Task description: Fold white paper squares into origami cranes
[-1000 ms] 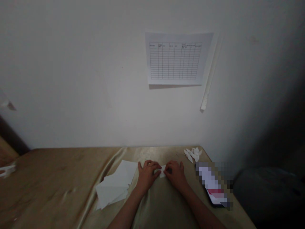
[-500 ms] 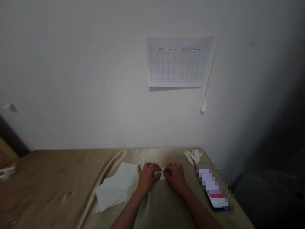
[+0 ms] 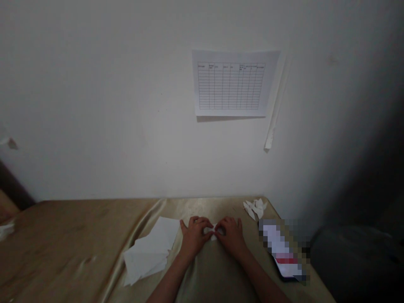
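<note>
A small piece of white paper (image 3: 214, 237) lies on the cloth-covered table, mostly hidden by fingers. My left hand (image 3: 196, 233) pinches it from the left with thumb and forefinger. From the right, my right hand (image 3: 229, 233) pinches the same piece, its fingertips almost meeting those of my left hand. Left of my left hand lies a spread stack of white paper sheets (image 3: 150, 252). Several small folded white paper pieces (image 3: 255, 208) are heaped beyond my right hand, near the table's back right corner.
A phone (image 3: 282, 252), partly pixelated, lies along the table's right edge. The brown satin tablecloth (image 3: 72, 240) has raised creases at left. Behind the table stands a wall with a printed table sheet (image 3: 233, 84) and a paper strip (image 3: 274, 118).
The view has shifted slightly. Both hands stay at the small paper, their fingertips a little closer together, and less of the paper shows between them.
</note>
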A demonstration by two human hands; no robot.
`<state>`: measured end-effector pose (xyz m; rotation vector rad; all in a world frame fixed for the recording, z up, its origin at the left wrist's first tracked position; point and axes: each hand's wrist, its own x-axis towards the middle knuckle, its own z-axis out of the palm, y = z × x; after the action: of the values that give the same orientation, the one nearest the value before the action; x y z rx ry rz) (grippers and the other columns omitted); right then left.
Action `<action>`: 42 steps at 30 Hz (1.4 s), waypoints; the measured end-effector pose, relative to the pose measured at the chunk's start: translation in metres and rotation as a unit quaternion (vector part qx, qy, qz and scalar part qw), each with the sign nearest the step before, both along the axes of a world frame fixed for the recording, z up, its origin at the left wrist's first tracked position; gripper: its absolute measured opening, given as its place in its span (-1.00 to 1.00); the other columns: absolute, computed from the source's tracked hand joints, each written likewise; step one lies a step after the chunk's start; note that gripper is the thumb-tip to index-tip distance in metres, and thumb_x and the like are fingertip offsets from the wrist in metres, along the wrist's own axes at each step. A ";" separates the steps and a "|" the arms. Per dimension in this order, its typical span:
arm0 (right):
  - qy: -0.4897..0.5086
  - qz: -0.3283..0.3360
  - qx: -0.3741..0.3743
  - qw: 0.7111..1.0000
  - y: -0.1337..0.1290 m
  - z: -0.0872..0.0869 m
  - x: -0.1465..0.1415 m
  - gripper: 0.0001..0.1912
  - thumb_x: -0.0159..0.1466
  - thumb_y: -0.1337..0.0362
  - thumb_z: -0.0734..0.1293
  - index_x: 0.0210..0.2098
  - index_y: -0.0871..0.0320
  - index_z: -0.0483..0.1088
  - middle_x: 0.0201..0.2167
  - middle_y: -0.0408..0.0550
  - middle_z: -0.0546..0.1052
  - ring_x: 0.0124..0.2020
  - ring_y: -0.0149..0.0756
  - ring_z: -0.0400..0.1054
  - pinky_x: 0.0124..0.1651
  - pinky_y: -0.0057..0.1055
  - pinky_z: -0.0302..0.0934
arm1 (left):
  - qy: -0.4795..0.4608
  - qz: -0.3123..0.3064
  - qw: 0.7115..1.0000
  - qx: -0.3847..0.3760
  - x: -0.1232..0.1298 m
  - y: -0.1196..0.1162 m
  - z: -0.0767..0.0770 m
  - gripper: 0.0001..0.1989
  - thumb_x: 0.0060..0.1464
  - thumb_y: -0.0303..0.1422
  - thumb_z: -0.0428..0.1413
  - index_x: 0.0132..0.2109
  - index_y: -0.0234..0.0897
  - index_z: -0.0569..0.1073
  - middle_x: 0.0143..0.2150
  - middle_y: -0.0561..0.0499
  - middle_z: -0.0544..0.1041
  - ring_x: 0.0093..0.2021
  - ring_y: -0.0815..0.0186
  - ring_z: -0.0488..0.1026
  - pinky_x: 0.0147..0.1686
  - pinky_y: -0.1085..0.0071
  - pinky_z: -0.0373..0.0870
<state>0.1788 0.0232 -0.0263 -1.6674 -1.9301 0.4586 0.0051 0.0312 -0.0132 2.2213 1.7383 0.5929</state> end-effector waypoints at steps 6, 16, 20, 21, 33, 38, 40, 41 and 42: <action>0.017 0.008 -0.004 1.000 0.001 0.000 0.005 -0.83 0.22 0.27 0.32 -0.20 -0.04 0.51 -0.07 -0.10 0.52 0.14 -0.12 0.27 0.37 0.11 -0.43 | -0.010 -0.003 1.000 0.002 0.000 0.001 -0.002 -0.77 0.07 -0.27 0.23 -0.11 0.18 0.57 0.09 0.14 0.57 0.22 0.00 0.27 0.20 -0.52 -0.41; 0.030 0.050 -0.027 0.998 0.003 0.002 0.016 -0.73 0.20 0.36 0.30 -0.16 -0.03 0.53 -0.04 -0.11 0.52 0.16 -0.18 0.28 0.39 0.01 -0.43 | -0.018 -0.015 1.000 -0.010 -0.004 0.001 -0.001 -0.75 0.09 -0.32 0.20 -0.10 0.17 0.58 0.10 0.13 0.56 0.22 0.00 0.25 0.19 -0.53 -0.42; 0.030 0.071 -0.041 0.996 0.005 0.004 0.021 -0.71 0.20 0.38 0.29 -0.14 -0.03 0.53 -0.02 -0.12 0.52 0.16 -0.19 0.27 0.38 -0.02 -0.40 | -0.006 -0.010 1.000 -0.013 -0.003 0.000 0.000 -0.74 0.09 -0.32 0.19 -0.08 0.16 0.58 0.11 0.12 0.55 0.23 0.00 0.24 0.21 -0.52 -0.41; 0.029 0.078 -0.043 0.996 0.006 0.004 0.022 -0.71 0.19 0.38 0.29 -0.14 -0.02 0.53 -0.01 -0.11 0.52 0.16 -0.20 0.27 0.38 -0.02 -0.39 | -0.005 -0.010 1.000 -0.013 -0.003 0.000 0.000 -0.73 0.09 -0.31 0.19 -0.07 0.16 0.58 0.12 0.11 0.55 0.23 0.00 0.24 0.21 -0.51 -0.40; 0.028 0.137 -0.035 0.990 0.010 0.001 0.033 -0.58 0.15 0.42 0.25 -0.08 -0.05 0.52 0.00 -0.10 0.50 0.17 -0.20 0.26 0.40 -0.04 -0.37 | -0.004 -0.012 0.999 -0.030 -0.003 -0.002 0.005 -0.74 0.11 -0.29 0.16 -0.06 0.18 0.57 0.13 0.13 0.54 0.24 -0.01 0.23 0.21 -0.51 -0.38; 0.030 0.148 -0.030 0.988 0.009 0.002 0.037 -0.51 0.10 0.46 0.22 -0.05 -0.04 0.51 0.02 -0.09 0.50 0.19 -0.20 0.24 0.42 -0.02 -0.44 | -0.012 -0.010 0.999 -0.028 -0.002 -0.002 0.004 -0.73 0.10 -0.30 0.17 -0.07 0.20 0.57 0.12 0.16 0.54 0.24 0.01 0.23 0.20 -0.51 -0.39; 0.037 0.144 -0.030 0.988 0.008 0.002 0.037 -0.49 0.08 0.48 0.21 -0.06 -0.04 0.52 0.01 -0.09 0.50 0.18 -0.21 0.25 0.42 -0.02 -0.44 | -0.017 -0.011 1.000 -0.020 -0.002 -0.003 0.002 -0.73 0.09 -0.30 0.17 -0.08 0.21 0.57 0.12 0.17 0.54 0.24 0.02 0.23 0.20 -0.52 -0.42; 0.041 0.143 -0.029 0.989 0.008 0.002 0.037 -0.48 0.07 0.48 0.20 -0.06 -0.04 0.52 0.00 -0.09 0.50 0.17 -0.22 0.26 0.42 -0.03 -0.43 | -0.017 -0.010 1.000 -0.015 -0.002 -0.004 0.001 -0.73 0.09 -0.30 0.17 -0.07 0.20 0.57 0.12 0.17 0.54 0.24 0.02 0.23 0.20 -0.51 -0.43; 0.044 0.141 -0.028 0.989 0.008 0.001 0.037 -0.47 0.06 0.49 0.20 -0.07 -0.05 0.53 -0.01 -0.10 0.51 0.16 -0.23 0.27 0.42 -0.03 -0.43 | -0.016 -0.010 1.000 -0.011 -0.001 -0.004 0.000 -0.73 0.09 -0.30 0.17 -0.08 0.20 0.57 0.12 0.16 0.54 0.24 0.02 0.23 0.21 -0.51 -0.45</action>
<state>0.2160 0.0311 -0.0252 -1.3847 -2.1129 0.6873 0.0037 0.0268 -0.0137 2.1995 1.6963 0.5979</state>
